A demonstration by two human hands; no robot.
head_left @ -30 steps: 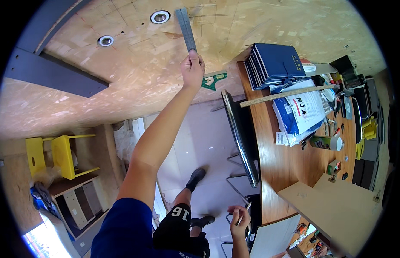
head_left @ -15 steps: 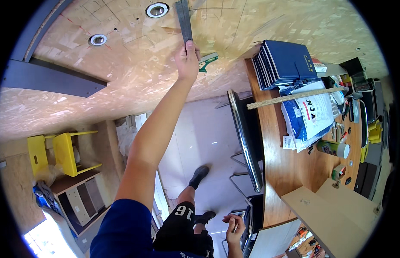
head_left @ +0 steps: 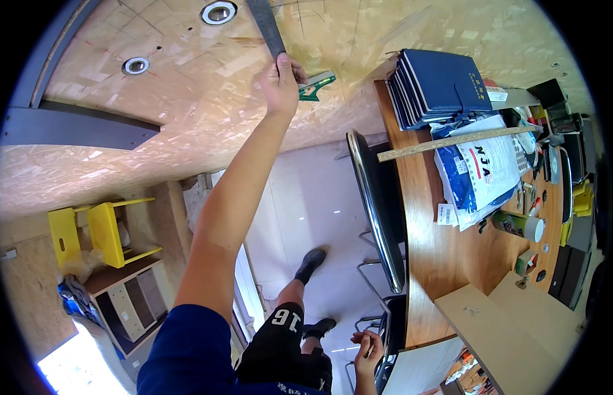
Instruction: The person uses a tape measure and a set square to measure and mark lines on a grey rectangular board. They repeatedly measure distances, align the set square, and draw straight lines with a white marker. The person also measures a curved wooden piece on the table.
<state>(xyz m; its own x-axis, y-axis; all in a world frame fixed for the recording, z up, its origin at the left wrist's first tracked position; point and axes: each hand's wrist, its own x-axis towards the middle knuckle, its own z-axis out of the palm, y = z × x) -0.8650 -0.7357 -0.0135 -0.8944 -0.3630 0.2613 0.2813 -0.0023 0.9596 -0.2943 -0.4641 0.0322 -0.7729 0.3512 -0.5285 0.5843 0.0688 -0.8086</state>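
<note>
My left arm stretches up to the wood-chip board (head_left: 207,92), and my left hand (head_left: 281,82) is closed around a combination square (head_left: 267,29). Its grey ruled blade lies against the board and runs up out of the picture. The green-and-silver head (head_left: 317,85) sticks out to the right of my fingers. Low in the picture, near the chairs, my right hand (head_left: 367,352) has its fingers curled round a thin, pen-like stick, too small to name surely. Two round metal-rimmed fittings (head_left: 219,12) sit in the board left of the blade.
To the right stands a wooden desk (head_left: 428,263) with a stack of dark blue folders (head_left: 445,89), a plastic bag (head_left: 481,168), a wooden strip (head_left: 451,142) and a green can (head_left: 517,226). Black chairs (head_left: 379,210) line its edge. A grey panel (head_left: 76,125) and yellow stools (head_left: 105,234) are at left.
The square's blade leans more to the left, its top shifted left along the board. My left hand moved slightly left and up. My right hand shifted slightly right, still curled.
</note>
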